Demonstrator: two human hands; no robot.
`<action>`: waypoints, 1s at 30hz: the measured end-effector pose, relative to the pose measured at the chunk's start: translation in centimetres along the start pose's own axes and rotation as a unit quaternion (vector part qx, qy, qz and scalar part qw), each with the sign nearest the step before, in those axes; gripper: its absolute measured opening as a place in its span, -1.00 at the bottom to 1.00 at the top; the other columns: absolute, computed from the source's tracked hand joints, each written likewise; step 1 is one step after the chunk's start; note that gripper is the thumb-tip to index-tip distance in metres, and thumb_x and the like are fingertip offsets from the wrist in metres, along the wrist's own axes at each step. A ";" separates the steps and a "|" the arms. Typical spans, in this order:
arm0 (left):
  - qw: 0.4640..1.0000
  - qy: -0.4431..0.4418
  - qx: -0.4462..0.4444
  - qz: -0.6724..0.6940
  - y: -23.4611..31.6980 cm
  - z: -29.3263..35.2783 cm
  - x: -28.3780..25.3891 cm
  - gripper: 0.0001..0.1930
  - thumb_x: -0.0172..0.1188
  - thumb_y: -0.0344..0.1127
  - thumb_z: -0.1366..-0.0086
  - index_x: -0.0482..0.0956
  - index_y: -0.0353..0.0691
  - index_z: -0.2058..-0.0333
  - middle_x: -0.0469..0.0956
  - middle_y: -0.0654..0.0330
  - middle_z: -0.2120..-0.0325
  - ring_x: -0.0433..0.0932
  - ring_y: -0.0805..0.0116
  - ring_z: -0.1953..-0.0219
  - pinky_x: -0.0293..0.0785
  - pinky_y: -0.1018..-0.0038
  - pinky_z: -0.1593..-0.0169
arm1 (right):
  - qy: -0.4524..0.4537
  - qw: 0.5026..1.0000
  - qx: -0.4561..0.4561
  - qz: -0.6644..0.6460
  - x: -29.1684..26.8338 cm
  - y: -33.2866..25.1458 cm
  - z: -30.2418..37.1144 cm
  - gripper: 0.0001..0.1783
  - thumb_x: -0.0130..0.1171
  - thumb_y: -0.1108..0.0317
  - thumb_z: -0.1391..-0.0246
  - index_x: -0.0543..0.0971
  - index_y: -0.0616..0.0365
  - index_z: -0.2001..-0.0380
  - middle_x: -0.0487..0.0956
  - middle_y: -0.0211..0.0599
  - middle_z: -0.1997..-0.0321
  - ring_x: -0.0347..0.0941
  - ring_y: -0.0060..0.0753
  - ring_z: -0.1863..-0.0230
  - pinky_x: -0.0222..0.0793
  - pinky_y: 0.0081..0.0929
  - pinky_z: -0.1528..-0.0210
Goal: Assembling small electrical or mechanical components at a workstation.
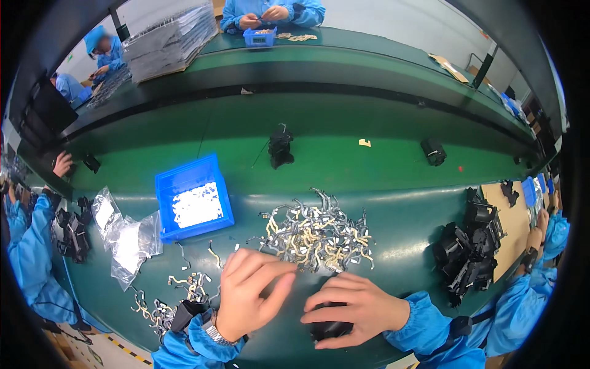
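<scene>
My right hand (356, 304) is curled over a rounded black plastic part (332, 330) near the front edge of the bench, hiding much of it. My left hand (252, 292) is held at the near side of a heap of small grey and cream flex cables (316, 237). Its thumb and index finger are apart, with nothing visible between them. A smaller scatter of similar flex cables (163, 313) lies beside my left wrist. Single cables and tiny white pieces lie between that scatter and the heap.
A blue bin (228, 206) of white pieces stands at left, beside clear plastic bags (130, 246). Black plastic parts (470, 246) are heaped at right by cardboard (507, 230). Beyond, a green conveyor belt (338, 123) carries black parts (281, 147). Co-workers sit around.
</scene>
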State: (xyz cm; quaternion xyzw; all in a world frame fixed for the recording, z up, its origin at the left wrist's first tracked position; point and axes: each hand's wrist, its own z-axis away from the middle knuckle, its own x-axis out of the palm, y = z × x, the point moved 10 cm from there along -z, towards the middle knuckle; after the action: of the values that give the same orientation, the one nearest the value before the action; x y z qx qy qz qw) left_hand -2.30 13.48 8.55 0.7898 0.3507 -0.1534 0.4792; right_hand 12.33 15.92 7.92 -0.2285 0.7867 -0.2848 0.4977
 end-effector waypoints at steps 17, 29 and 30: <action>0.970 -0.030 0.050 -0.235 1.0 -0.3 2.9 -0.86 0.57 -0.25 -0.05 0.76 -0.02 0.43 0.65 0.42 0.40 0.53 0.27 0.22 0.31 0.26 0.17 | 0.127 0.989 0.043 0.062 0.4 0.1 0.5 -0.62 0.51 -0.01 -0.10 0.69 0.01 0.21 0.59 -0.45 0.16 0.48 -0.30 0.20 0.38 -0.31 0.15; 0.997 0.041 -0.048 0.048 0.9 0.1 0.4 -0.89 0.48 -0.50 -0.13 0.78 -0.17 0.36 0.75 0.23 0.36 0.62 0.23 0.28 0.49 0.34 0.12 | 0.206 0.965 0.128 0.099 -2.7 1.9 1.4 -0.78 0.49 0.18 -0.13 0.73 0.02 0.25 0.68 -0.46 0.25 0.52 -0.29 0.23 0.36 -0.32 0.16; 0.996 0.036 -0.053 0.066 1.1 0.3 0.7 -0.89 0.49 -0.49 -0.13 0.78 -0.16 0.36 0.75 0.22 0.36 0.62 0.24 0.28 0.49 0.35 0.12 | 0.210 0.965 0.132 0.084 -2.7 2.0 1.4 -0.80 0.49 0.21 -0.13 0.73 0.04 0.26 0.69 -0.44 0.26 0.53 -0.29 0.24 0.37 -0.31 0.15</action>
State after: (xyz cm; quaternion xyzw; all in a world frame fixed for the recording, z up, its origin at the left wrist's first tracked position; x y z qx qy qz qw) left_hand -0.99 13.19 8.69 0.7898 0.3222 -0.0742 0.5166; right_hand 14.53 18.79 7.88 -0.0294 0.8457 -0.3848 0.3686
